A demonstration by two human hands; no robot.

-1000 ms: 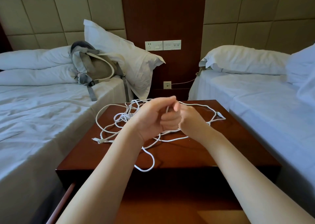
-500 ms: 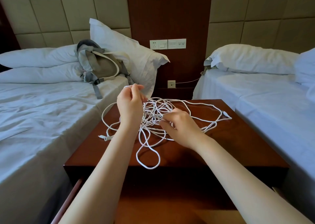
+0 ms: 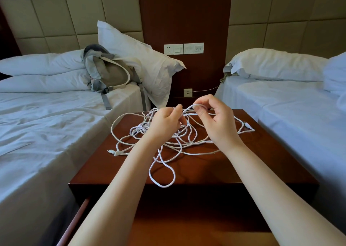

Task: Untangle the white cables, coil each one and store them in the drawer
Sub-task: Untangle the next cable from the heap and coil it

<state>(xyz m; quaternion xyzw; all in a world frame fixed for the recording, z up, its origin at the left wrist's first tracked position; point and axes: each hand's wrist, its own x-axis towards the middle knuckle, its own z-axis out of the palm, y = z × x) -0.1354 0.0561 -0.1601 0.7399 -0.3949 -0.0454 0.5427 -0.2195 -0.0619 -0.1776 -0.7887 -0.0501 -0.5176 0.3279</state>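
Nightstand [image 3: 206,171] beneath white cables [image 3: 135,130] sprawled crosswise; left grip [image 3: 164,124], right grip [image 3: 219,122] both pinching them.

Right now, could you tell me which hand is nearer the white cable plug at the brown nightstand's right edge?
Right. The right hand is just left of the white cable plug; the left hand is farther left.

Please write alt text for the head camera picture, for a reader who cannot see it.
A left hand and right hand pinch a raised loop of tangled white cables over a dark nightstand between the left bed and right bed. Its drawer stands open below; a grey backpack lies on the left bed.
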